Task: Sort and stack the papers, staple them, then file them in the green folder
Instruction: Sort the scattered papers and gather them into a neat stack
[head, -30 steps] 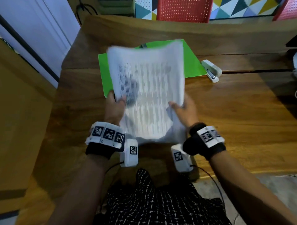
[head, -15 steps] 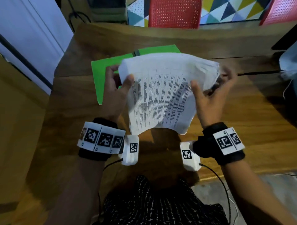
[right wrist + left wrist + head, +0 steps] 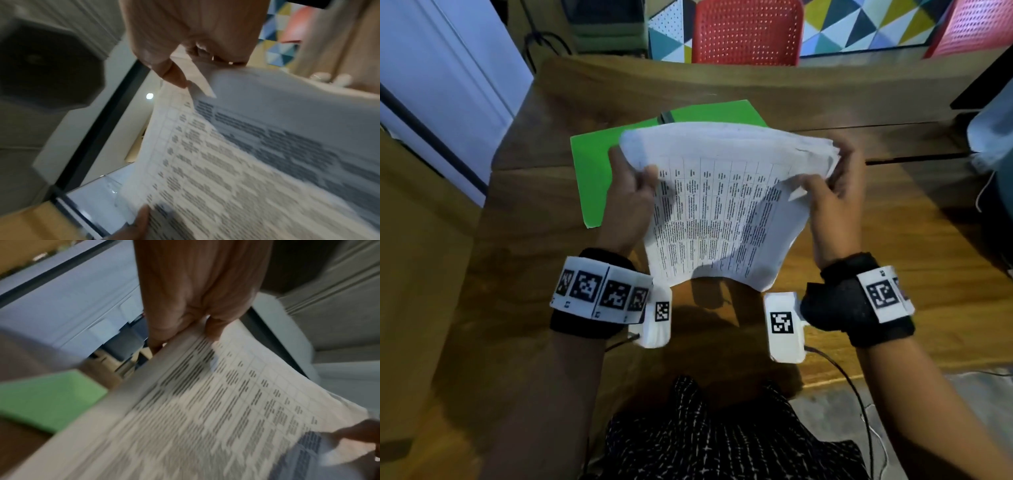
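A stack of printed papers (image 3: 722,205) hangs in the air above the wooden table, its far edge curled up and its near edge drooping. My left hand (image 3: 631,192) grips the stack's left edge, thumb on the top sheet. My right hand (image 3: 832,195) holds the right edge, thumb pinching a folded corner. The green folder (image 3: 592,171) lies flat on the table behind and left of the papers, partly hidden by them. The wrist views show the papers (image 3: 205,410) held by the left fingers (image 3: 160,331), and the papers (image 3: 257,154) pinched under the right thumb (image 3: 170,74). The stapler is hidden.
The wooden table (image 3: 893,240) stretches to the right of the papers. A red chair (image 3: 746,31) stands behind the table's far edge. A white and dark object (image 3: 993,137) sits at the table's right edge. A blue-white door or panel (image 3: 431,85) stands to the left.
The stack was turned from upright and lengthwise to sideways. Both hands slid from its near end up to its left and right edges, and the head view moved closer.
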`<state>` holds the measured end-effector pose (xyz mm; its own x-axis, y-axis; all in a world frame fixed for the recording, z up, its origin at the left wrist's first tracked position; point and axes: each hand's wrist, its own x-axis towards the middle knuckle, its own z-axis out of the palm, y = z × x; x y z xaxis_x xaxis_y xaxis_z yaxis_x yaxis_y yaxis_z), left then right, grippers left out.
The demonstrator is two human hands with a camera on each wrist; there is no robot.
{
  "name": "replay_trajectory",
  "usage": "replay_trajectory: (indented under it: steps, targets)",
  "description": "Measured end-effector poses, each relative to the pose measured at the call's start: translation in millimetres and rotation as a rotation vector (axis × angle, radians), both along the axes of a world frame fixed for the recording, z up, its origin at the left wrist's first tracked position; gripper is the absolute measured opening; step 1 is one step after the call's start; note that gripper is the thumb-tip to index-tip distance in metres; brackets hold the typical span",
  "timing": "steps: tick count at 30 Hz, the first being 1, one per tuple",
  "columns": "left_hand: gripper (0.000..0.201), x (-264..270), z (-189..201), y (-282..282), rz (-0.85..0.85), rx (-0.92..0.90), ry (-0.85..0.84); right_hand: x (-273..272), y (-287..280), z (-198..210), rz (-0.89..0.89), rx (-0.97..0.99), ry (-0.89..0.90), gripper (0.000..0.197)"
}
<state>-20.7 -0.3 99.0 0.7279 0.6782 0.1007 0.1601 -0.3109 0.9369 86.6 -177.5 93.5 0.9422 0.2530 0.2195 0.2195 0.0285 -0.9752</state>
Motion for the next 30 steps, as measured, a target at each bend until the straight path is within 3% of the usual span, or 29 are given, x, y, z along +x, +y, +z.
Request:
replay_trajectory:
  steps: [2, 4, 6, 9, 11, 14, 17, 21, 25, 28, 30]
  targets:
    - [0.033, 4.9, -10.0, -8.9, 0.035, -0.074, -0.005, -2.3, 5.8, -11.3, 0.011, -0.042, 0.142, 0.03]
    - [0.034, 8.0, -13.7, -12.6, 0.111, -0.08, -0.089, -3.6, 9.2, -13.1, -0.011, -0.053, 0.151, 0.026]
    - [0.029, 6.8, -3.2, -13.7, 0.152, -0.131, -0.212, -1.6, 7.9, -2.4, -0.039, 0.06, 0.07, 0.03]
    - [0.036, 4.4, 9.7, -6.8, 0.054, -0.09, -0.374, 2.0, -2.2, 19.0, 0.007, 0.275, -0.068, 0.042]
    - [0.033, 4.5, 9.7, -4.0, -0.011, -0.073, -0.422, 1.1, -7.6, 24.1, -0.026, 0.297, -0.183, 0.053]
    - [0.024, 8.3, 0.4, -5.7, -0.01, -0.027, -0.369, -2.6, -10.4, 16.5, -0.137, 0.005, -0.38, 0.065]
    - [0.019, 13.6, -5.3, -10.4, -0.009, -0.052, -0.302, -2.1, -5.6, 9.9, -0.098, -0.329, -0.411, 0.059]
    - [0.015, 18.4, 11.0, -12.1, 0.081, -0.016, -0.345, 3.4, -0.1, 21.1, -0.077, -0.194, -0.384, 0.055]
    - [0.013, 3.1, 19.8, -8.5, 0.072, 0.07, -0.386, 1.9, -12.0, 31.4, -0.112, -0.102, -0.502, 0.05]
    - [0.02, 3.0, -11.7, -5.1, -0.019, -0.14, -0.318, -1.9, -16.7, 4.8, -0.093, -0.195, -0.347, 0.055]
    - [0.046, 7.9, -40.8, -5.9, -0.072, -0.236, -0.191, -4.3, -16.8, -3.1, -0.07, -0.28, -0.301, 0.057]
